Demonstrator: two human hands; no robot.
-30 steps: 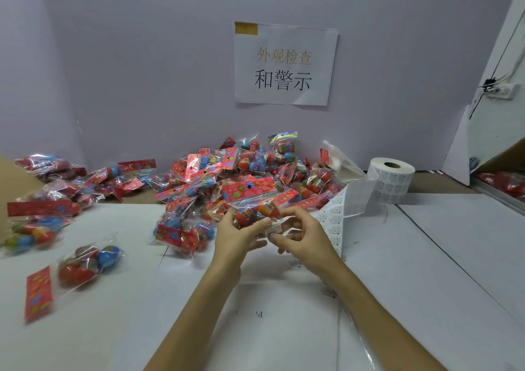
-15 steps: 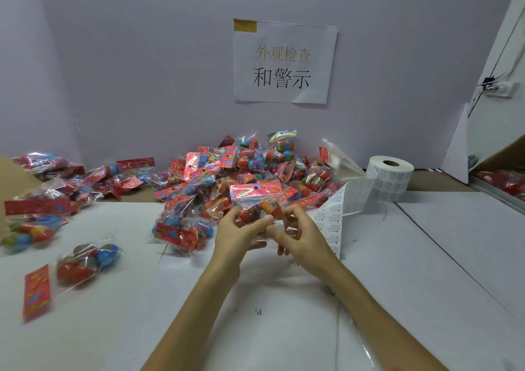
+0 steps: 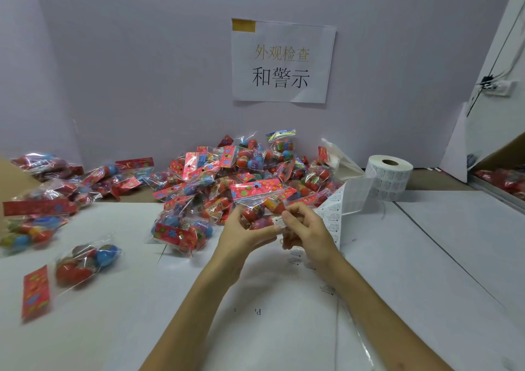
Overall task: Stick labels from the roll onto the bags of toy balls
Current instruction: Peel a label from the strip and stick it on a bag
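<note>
The head view shows the white tabletop [image 3: 426, 271] lying open across the lower half of the frame. The widest bare stretch is at lower right, crossed by one dark seam. The pile of bagged toy balls [image 3: 216, 177] crowds the centre against the back wall [image 3: 142, 58]. More bags [image 3: 42, 203] run along the left edge, and a single bag [image 3: 85, 261] lies alone at lower left. The label roll [image 3: 389, 176] stands on end at centre right, near the wall. Its unrolled strip [image 3: 336, 211] comes down toward the hands and passes just behind my right hand. A paper sign [image 3: 282, 62] hangs on the wall at upper centre.

The held bag [image 3: 257, 188] is up off the table at frame centre, just in front of the pile, with its red header card uppermost. My left hand [image 3: 244, 235] cups it from the lower left, fingers curled round the balls inside. My right hand [image 3: 308, 228] pinches the bag's lower right end at a small white label [image 3: 279, 222] on the plastic, its other fingers curled behind. I cannot tell whether the label is fully stuck down.

Both forearms rise from the bottom edge and converge at centre. The palms are turned toward each other and the wrists are clear of the tabletop.
</note>
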